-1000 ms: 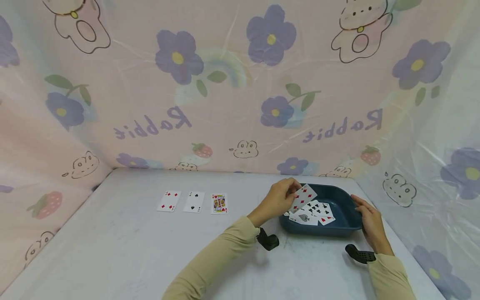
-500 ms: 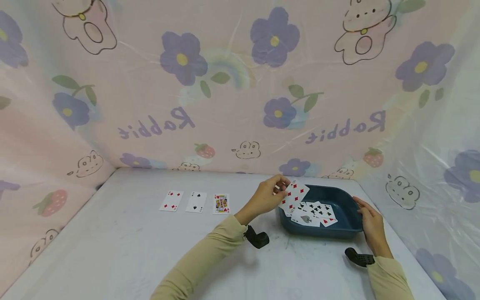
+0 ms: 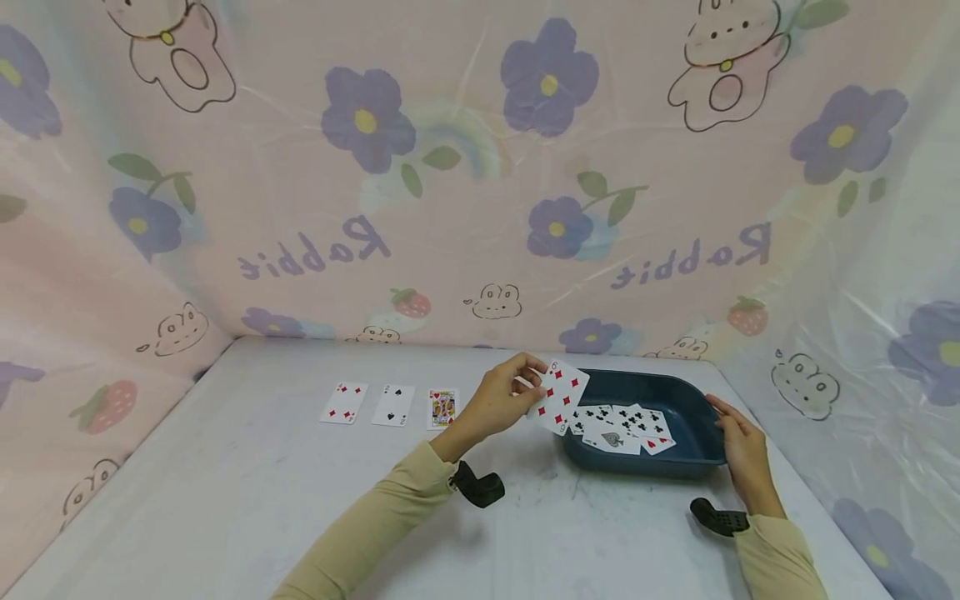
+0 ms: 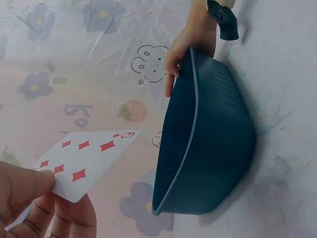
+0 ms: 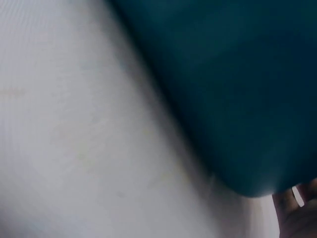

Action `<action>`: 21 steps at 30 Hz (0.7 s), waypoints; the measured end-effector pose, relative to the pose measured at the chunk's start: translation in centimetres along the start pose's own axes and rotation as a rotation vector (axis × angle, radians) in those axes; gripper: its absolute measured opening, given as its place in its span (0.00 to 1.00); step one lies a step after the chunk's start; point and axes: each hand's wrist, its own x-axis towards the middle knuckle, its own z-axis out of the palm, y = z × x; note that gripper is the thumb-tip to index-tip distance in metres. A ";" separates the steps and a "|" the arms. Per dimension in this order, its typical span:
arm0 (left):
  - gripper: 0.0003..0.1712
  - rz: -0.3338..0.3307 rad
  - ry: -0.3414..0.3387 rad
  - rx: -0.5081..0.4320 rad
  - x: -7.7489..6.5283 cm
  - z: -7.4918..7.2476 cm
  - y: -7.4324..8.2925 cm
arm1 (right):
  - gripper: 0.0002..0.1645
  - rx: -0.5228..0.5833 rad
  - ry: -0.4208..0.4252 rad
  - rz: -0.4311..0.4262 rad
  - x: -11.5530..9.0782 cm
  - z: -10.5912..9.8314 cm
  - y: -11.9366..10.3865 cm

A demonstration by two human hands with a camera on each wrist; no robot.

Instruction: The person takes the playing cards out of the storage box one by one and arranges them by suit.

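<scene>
One six of diamonds [image 3: 558,397] pinched between thumb [image 4: 27,186] and fingers [image 4: 81,218] of the left hand [image 3: 501,398], held tilted in the air at the left end of a blue basin [image 3: 641,467], printed face toward the head camera. Seen from the left wrist: thumb on the face, fingers behind, card clear of the basin rim. At the basin's right end, right hand [image 3: 744,450] gripping the rim, fingers clamped on its edge; in the right wrist view, only part of that hand at the lower corner, against the basin's side.

Inside the basin, toward the left, face up and overlapping: club cards [image 3: 641,419], a card with one large spade [image 3: 609,440], a heart card [image 3: 657,446] partly covered. Exact count hard to tell.

On the white counter [image 3: 247,492], well apart from the basin, three cards face up in a row, left to right: four of diamonds [image 3: 345,402], two of spades [image 3: 393,406], red-suited king [image 3: 442,407].

Beige sleeves [image 3: 375,521] on both arms, black device [image 3: 480,486] at each wrist. Behind the counter, pale pink backdrop [image 3: 450,192] printed with purple flowers, strawberries, rabbits and mirrored "Rabbit" lettering.
</scene>
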 end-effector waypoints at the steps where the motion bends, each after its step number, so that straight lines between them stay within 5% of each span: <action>1: 0.13 -0.007 0.002 -0.011 -0.2 -0.2 -0.1 | 0.30 0.000 -0.001 -0.004 0.0 0.0 0.0; 12: 0.16 -0.114 -0.003 -0.192 -2.3 -3.5 -1.3 | 0.30 0.000 0.002 -0.011 -0.1 0.2 -0.2; 21: 0.19 -0.166 0.034 -0.226 -4.5 -6.7 -1.6 | 0.30 -0.011 -0.017 -0.005 -0.1 0.0 -0.3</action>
